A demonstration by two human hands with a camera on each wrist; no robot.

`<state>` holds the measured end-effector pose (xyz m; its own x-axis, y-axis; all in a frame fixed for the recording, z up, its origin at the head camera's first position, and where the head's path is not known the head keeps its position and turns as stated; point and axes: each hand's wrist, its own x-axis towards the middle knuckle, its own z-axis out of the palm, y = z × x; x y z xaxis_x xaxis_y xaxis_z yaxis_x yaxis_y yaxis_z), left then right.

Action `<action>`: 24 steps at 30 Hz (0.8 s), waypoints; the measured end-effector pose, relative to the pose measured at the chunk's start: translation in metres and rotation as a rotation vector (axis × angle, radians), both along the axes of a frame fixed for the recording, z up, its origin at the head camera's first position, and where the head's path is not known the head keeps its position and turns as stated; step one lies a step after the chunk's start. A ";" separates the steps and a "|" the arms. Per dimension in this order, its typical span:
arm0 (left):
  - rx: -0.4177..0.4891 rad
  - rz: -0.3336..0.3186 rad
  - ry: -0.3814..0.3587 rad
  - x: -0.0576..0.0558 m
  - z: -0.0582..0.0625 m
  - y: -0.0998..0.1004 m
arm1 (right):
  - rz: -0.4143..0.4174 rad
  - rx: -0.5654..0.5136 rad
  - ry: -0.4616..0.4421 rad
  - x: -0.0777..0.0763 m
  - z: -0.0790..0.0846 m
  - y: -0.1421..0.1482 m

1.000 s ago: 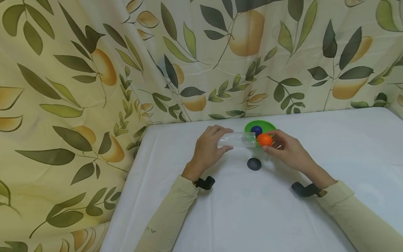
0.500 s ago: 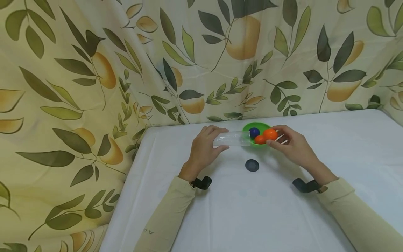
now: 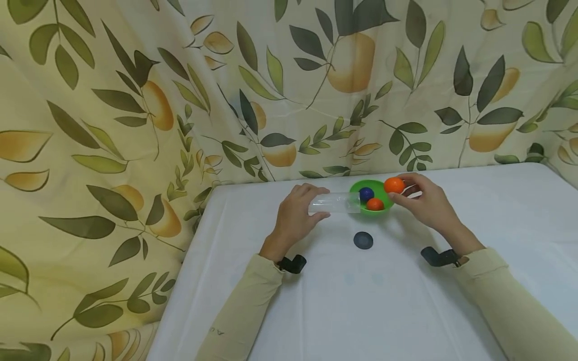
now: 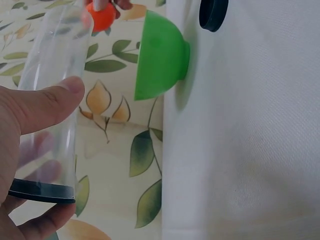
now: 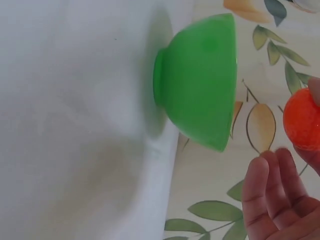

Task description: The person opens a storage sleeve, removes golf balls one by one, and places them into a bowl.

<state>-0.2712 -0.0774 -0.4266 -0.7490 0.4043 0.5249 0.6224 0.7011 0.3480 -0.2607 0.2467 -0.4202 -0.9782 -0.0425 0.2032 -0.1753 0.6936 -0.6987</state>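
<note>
My left hand [image 3: 292, 213] grips a clear plastic tube [image 3: 336, 202] lying sideways above the table, its uncapped end toward the right. A black cap [image 4: 42, 190] closes the tube's near end in the left wrist view. Inside, the tube looks empty. Between thumb and fingers, my right hand [image 3: 424, 200] pinches an orange ball [image 3: 394, 185] over the right rim of a green bowl [image 3: 378, 186]. A dark blue ball [image 3: 366, 194] and another orange ball [image 3: 375, 204] sit in the bowl. The tube's mouth overlaps the bowl's left side in the head view.
A round black lid [image 3: 363, 240] lies on the white table [image 3: 361, 306] in front of the bowl. Behind the table hangs a leaf-and-fruit patterned curtain [image 3: 307, 135]. Each wrist wears a black camera mount.
My right hand has drawn the orange ball away from the tube's mouth, to the right and back. The second orange ball in the bowl has come into sight. My left hand stays nearly still.
</note>
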 end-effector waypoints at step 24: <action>-0.021 0.024 -0.104 0.003 0.001 0.003 | -0.041 0.004 -0.096 -0.028 -0.007 -0.010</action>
<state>-0.2677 -0.0743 -0.4254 -0.8085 0.3955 0.4357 0.5666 0.7231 0.3950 -0.2883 0.2371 -0.4271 -0.9941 -0.0030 0.1081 -0.0791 0.7016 -0.7081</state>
